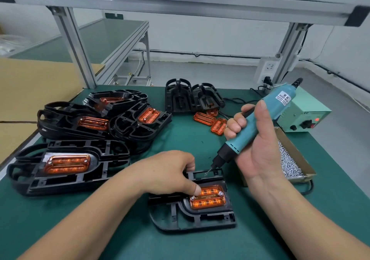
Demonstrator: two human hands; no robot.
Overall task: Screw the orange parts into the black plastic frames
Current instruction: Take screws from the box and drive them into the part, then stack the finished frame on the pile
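Observation:
A black plastic frame (180, 217) lies on the green mat in front of me with an orange part (208, 201) seated in it. Two screw heads show at the orange part's upper corners. My left hand (170, 171) grips the frame's upper edge, thumb pressing on the orange part's left end. My right hand (254, 139) holds a teal electric screwdriver (260, 119); its bit tip hovers just above the frame's top edge. Loose orange parts (212, 121) lie beyond it.
A pile of black frames with orange parts (96, 119) lies at the left, one more frame (66, 165) lying nearest me. Two bare frames (190, 97) lean at the back. A cardboard box of screws (290, 159) and a green power unit (302, 117) stand right.

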